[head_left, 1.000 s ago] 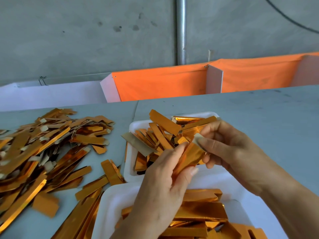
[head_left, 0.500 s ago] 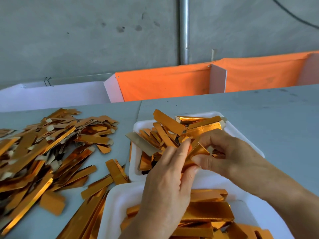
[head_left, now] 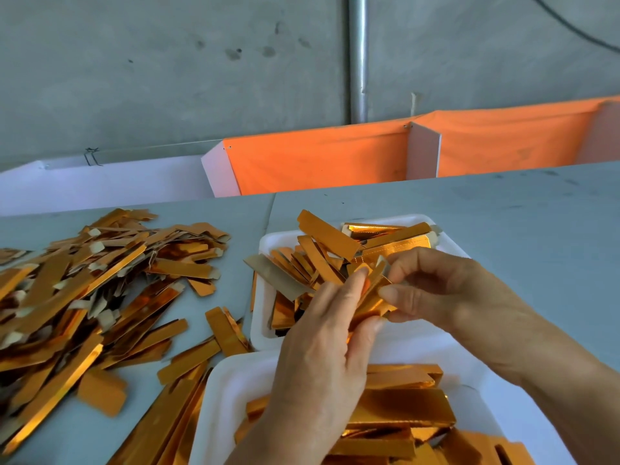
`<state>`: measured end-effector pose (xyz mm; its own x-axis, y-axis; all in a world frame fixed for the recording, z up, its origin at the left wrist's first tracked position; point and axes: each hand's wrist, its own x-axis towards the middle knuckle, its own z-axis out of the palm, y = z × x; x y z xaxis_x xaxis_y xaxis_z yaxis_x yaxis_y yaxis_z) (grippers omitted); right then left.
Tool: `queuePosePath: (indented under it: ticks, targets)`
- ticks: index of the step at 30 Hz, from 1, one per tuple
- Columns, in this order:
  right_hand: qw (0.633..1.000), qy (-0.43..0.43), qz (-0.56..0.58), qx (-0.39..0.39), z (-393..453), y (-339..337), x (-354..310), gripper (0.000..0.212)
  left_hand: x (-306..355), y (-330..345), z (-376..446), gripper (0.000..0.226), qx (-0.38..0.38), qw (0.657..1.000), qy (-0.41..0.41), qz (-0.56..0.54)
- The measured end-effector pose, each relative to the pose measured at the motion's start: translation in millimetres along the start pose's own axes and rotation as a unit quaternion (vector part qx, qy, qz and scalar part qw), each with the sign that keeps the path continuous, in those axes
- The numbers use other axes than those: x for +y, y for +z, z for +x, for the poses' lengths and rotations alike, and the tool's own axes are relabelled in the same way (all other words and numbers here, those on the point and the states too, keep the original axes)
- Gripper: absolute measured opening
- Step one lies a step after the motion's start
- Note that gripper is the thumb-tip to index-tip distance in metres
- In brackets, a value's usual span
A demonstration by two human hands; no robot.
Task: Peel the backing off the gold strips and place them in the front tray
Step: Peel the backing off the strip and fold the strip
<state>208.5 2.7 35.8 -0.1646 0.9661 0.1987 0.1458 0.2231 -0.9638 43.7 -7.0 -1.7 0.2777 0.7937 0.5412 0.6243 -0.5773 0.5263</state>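
Both hands hold one gold strip point(head_left: 370, 305) above the gap between two white trays. My left hand point(head_left: 322, 357) grips its lower part between thumb and fingers. My right hand point(head_left: 432, 290) pinches its upper end, where a pale backing tab sticks up. The front tray point(head_left: 221, 397), nearest me, holds several wide gold pieces. The far tray point(head_left: 265, 317) behind it is piled with several narrower gold strips. Much of the held strip is hidden by my fingers.
A large heap of loose gold strips and pale backing scraps point(head_left: 84, 290) covers the grey table on the left. Orange cloth bins with white dividers point(head_left: 335, 156) run along the table's far edge. A metal pipe point(head_left: 357, 55) runs up the concrete wall.
The hands have stayed together on the strip. The right fingers shifted from the strip's side to its upper end, and the strip now stands more bunched between the hands.
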Motion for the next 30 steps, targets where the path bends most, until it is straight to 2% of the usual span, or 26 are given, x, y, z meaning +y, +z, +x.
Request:
queuePosePath:
  ticks: [3,8,12,15,19,25,27,30]
  targets:
    - [1.0,0.003,0.009,-0.016,0.2,0.4,1.7,0.006,-0.2,-0.6,0.1,0.061,0.001,1.0,-0.011,-0.019]
    - [0.999,-0.006,0.033,-0.03,0.9,0.6,4.2,0.016,3.5,-1.9,2.2,0.057,-0.012,0.998,-0.015,-0.053]
    - [0.997,0.006,0.056,-0.053,0.4,-1.6,3.9,0.013,3.8,-3.3,2.7,0.05,-0.002,0.998,-0.016,-0.057]
    - [0.999,-0.002,0.0,-0.043,0.3,0.6,5.0,0.018,1.4,-5.6,2.8,0.044,0.01,1.0,-0.011,-0.017]
    - [0.997,0.0,-0.08,-0.024,0.5,2.2,4.7,0.016,0.2,-7.1,2.4,0.043,-0.01,1.0,-0.016,0.0]
    - [0.997,0.015,-0.073,0.031,1.1,4.0,6.9,0.01,3.2,-2.8,2.0,0.051,-0.018,1.0,-0.019,-0.009]
    - [0.997,0.02,-0.066,0.024,1.0,2.8,7.0,0.004,2.9,-2.4,1.7,0.044,-0.015,1.0,-0.015,0.017]
    - [1.0,0.018,-0.002,-0.019,-0.8,-0.5,3.6,0.02,3.7,-4.5,1.9,0.041,-0.007,1.0,-0.026,-0.002]
